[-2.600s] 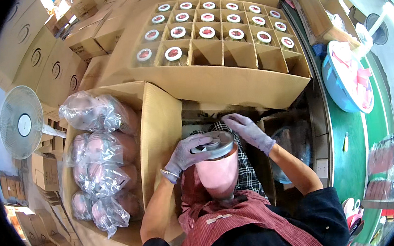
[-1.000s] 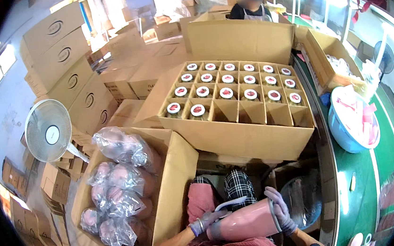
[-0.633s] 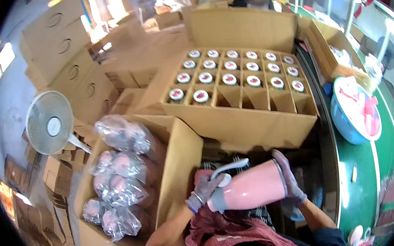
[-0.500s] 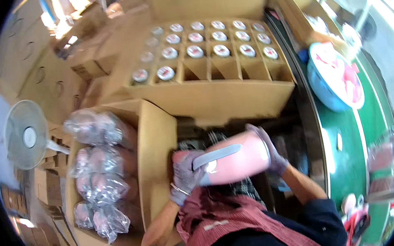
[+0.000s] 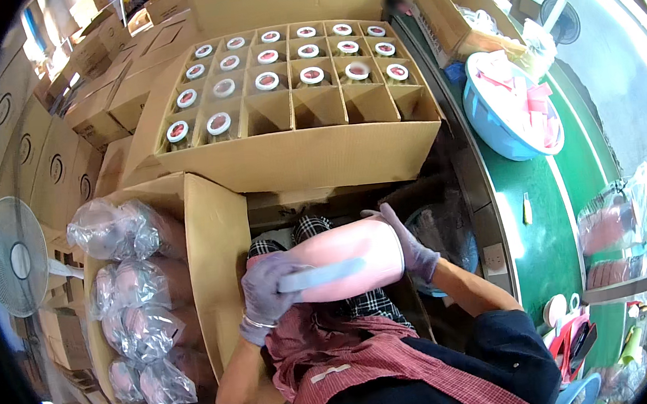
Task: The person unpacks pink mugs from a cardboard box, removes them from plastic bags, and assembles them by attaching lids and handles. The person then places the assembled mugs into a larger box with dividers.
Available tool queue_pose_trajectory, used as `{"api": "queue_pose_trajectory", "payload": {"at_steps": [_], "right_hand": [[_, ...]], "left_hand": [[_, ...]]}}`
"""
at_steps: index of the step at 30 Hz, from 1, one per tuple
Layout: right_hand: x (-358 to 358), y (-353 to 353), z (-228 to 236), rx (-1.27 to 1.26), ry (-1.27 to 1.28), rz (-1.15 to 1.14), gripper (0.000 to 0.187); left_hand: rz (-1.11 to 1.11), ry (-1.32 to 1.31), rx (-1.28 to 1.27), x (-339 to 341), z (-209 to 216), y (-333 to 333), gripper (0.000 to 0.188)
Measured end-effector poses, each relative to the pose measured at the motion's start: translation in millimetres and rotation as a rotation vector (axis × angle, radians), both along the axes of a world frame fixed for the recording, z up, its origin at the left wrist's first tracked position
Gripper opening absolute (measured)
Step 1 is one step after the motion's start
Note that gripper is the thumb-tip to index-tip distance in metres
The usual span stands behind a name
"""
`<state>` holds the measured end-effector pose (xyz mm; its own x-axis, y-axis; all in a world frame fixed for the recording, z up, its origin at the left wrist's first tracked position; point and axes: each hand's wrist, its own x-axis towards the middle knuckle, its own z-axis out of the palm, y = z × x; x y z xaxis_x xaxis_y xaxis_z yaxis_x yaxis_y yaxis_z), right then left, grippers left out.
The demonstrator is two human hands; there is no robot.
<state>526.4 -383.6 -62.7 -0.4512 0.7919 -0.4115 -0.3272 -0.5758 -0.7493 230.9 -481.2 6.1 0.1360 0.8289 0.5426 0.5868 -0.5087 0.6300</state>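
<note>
A glossy pink cylinder-shaped vessel [image 5: 360, 257] lies sideways over my lap, its right end rimmed in a pale and dark line. My gloved left hand [image 5: 269, 289] is at its left end, closed round one end of a flat blue-grey strip [image 5: 323, 274] that lies across the vessel's front; motion smears the strip, so I cannot tell whether it is a handle or a separate tool. Gloved too, my right hand [image 5: 408, 244] grips the vessel's right end, with fingers over the rim. The vessel's left end is hidden behind the left hand.
Ahead stands a divided carton [image 5: 319, 156] with several white-lidded jars [image 5: 218, 123]. An open carton [image 5: 219, 251] at left holds pink items in clear plastic [image 5: 144, 281]. On the green table [image 5: 524, 221] at right sits a blue basin [image 5: 487, 120]. A fan [image 5: 17, 259] stands far left.
The whole view has shifted, so the cartons sit further left. The strip has swung from slanting upward to nearly level and lower on the pink vessel. Both hands keep their hold.
</note>
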Motion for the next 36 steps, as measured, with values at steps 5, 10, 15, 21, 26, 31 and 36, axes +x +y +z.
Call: {"api": "queue_pose_trajectory", "payload": {"at_steps": [5,10,15,21,26,31,36], "right_hand": [[-13.0,-16.3,60.7,1.077,-0.151,0.229,0.062],[-12.7,-4.6,21.8,-0.076,0.085,-0.035,0.064],[-19.4,-1.9,86.0,0.775,-0.22,0.164,0.056],[-15.9,-4.1,44.5,0.315,0.064,0.15,0.057],[-34.1,-14.9,90.8,0.475,-0.136,0.12,0.042],[-27.2,-2.9,137.9,1.207,-0.308,0.347,0.03],[-49.6,14.2,177.8,1.723,-0.32,0.784,0.031]], "left_hand": [[0.324,-0.808,-0.949,-11.3,-45.7,-21.8,0.024],[0.118,-0.094,-0.045,12.8,-9.2,-10.3,0.022],[0.218,-0.741,-0.618,-11.6,-27.5,-29.8,0.016],[0.368,-0.534,-0.466,11.6,-21.2,-24.8,0.023],[0.35,-0.744,-0.469,-1.6,-50.5,-43.2,0.025],[0.184,-1.247,-0.744,1.0,-62.5,-53.1,0.024],[-0.043,-0.839,-0.826,14.0,-71.1,-57.4,0.024]]}}
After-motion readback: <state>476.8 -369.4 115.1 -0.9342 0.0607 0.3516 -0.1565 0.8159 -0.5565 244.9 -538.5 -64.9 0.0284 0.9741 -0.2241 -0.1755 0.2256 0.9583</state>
